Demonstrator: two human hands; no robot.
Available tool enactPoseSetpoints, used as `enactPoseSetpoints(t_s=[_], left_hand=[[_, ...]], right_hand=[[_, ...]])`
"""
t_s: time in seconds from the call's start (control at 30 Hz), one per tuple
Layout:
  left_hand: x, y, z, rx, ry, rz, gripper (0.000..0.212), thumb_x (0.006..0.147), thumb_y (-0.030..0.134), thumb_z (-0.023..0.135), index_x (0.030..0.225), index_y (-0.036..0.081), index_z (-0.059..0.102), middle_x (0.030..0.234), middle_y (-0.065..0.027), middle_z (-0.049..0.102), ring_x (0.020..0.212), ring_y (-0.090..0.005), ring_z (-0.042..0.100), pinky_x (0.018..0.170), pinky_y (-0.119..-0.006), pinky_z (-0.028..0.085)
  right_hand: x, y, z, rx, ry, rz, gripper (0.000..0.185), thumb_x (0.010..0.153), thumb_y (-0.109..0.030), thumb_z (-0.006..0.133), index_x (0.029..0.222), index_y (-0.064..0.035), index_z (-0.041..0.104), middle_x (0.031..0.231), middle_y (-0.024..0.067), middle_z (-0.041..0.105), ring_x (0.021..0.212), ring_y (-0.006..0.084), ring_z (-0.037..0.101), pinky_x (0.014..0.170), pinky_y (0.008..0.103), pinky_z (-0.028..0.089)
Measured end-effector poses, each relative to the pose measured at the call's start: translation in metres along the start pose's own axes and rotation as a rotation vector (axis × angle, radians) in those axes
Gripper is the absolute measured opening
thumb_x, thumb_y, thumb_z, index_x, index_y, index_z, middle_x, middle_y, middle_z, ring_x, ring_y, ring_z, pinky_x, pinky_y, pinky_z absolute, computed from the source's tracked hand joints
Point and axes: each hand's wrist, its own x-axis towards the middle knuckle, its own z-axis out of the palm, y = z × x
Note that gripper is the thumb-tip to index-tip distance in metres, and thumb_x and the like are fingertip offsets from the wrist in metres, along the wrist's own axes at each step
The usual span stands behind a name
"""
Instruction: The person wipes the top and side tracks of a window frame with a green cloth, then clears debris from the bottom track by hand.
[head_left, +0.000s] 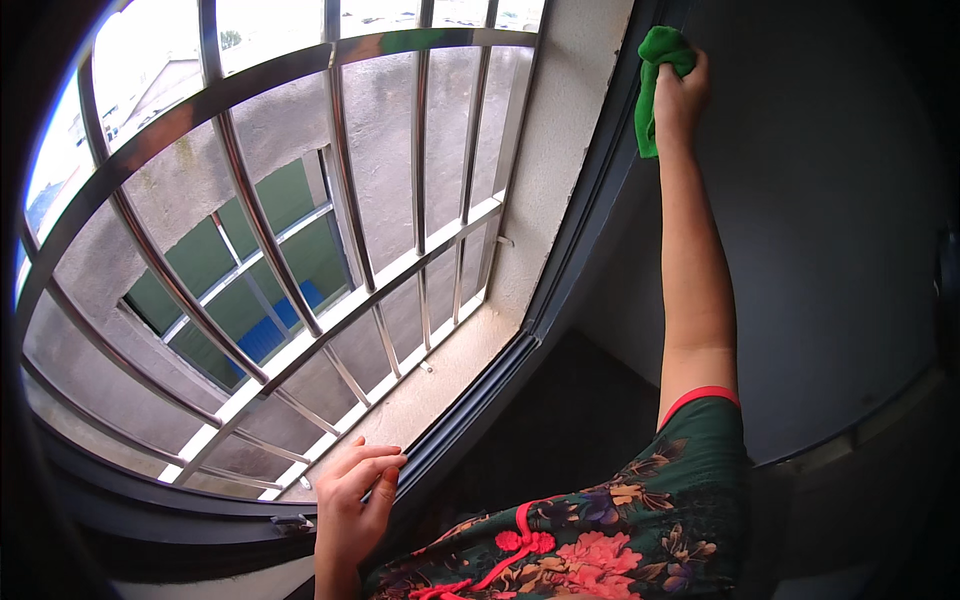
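A bunched green cloth (646, 112) is gripped in my right hand (684, 94), whose arm is stretched far up. The cloth lies against or right beside the dark side of the window frame (592, 195); contact is hard to tell. My left hand (358, 484) rests at the lower window track (457, 401), its fingers bent over the dark rail and its thumb near the inner edge. Nothing shows in the left hand, though its palm is hidden.
Shiny metal security bars (337, 172) stand outside the opening, above a pale sill (450, 356). A window latch (291, 523) sits on the frame left of my left hand. A dark wall (817, 225) is at the right.
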Motion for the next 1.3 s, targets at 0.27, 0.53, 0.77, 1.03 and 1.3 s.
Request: enactPoseSetpoints(t_s=[0.27, 0.53, 0.77, 1.03, 1.3], left_hand=[[0.034, -0.065, 0.030, -0.268, -0.121, -0.164, 0.019, 0.094, 0.011, 0.057, 0.095, -0.001, 0.071, 0.089, -0.0111, 0.072, 0.084, -0.0184, 0.066, 0.077, -0.029, 0.049], [0.036, -0.108, 0.049, -0.381, -0.088, -0.345, 0.020, 0.095, 0.013, 0.058, 0.098, -0.002, 0.071, 0.090, -0.0087, 0.073, 0.087, -0.0132, 0.066, 0.080, -0.026, 0.050], [0.054, -0.123, 0.086, -0.283, -0.289, -0.320, 0.026, 0.097, 0.019, 0.055, 0.099, -0.002, 0.070, 0.091, -0.0102, 0.072, 0.088, -0.0160, 0.067, 0.084, -0.029, 0.049], [0.044, -0.132, 0.119, -0.259, -0.474, -0.264, 0.021, 0.094, 0.017, 0.059, 0.100, 0.001, 0.071, 0.091, -0.0138, 0.072, 0.087, -0.0213, 0.069, 0.079, -0.031, 0.051], [0.015, -0.152, 0.125, -0.348, -0.523, -0.352, 0.021, 0.094, 0.013, 0.057, 0.101, -0.002, 0.071, 0.088, -0.0114, 0.073, 0.083, -0.0167, 0.068, 0.078, -0.029, 0.052]], right_hand=[[0.114, -0.002, 0.086, -0.126, 0.087, -0.238, 0.024, 0.086, -0.008, 0.052, 0.110, -0.0059, 0.057, 0.103, 0.0212, 0.064, 0.101, 0.0381, 0.061, 0.085, 0.0465, 0.047], [0.152, 0.022, 0.104, -0.495, 0.014, -0.064, 0.027, 0.087, -0.014, 0.047, 0.114, -0.0112, 0.052, 0.112, 0.0191, 0.061, 0.107, 0.0409, 0.058, 0.086, 0.0528, 0.046], [0.102, 0.055, 0.101, -0.726, -0.034, -0.441, 0.026, 0.085, -0.014, 0.050, 0.110, -0.0097, 0.056, 0.105, 0.0139, 0.063, 0.099, 0.0364, 0.060, 0.081, 0.0508, 0.048], [-0.095, 0.068, 0.057, -0.466, -0.211, -0.393, 0.034, 0.077, 0.003, 0.058, 0.111, -0.0012, 0.053, 0.110, 0.0191, 0.057, 0.106, 0.0382, 0.053, 0.095, 0.0456, 0.043], [-0.255, 0.104, -0.001, -0.383, -0.457, -0.133, 0.035, 0.079, 0.007, 0.054, 0.113, -0.0021, 0.052, 0.120, 0.0152, 0.057, 0.114, 0.0356, 0.052, 0.100, 0.0439, 0.043]])
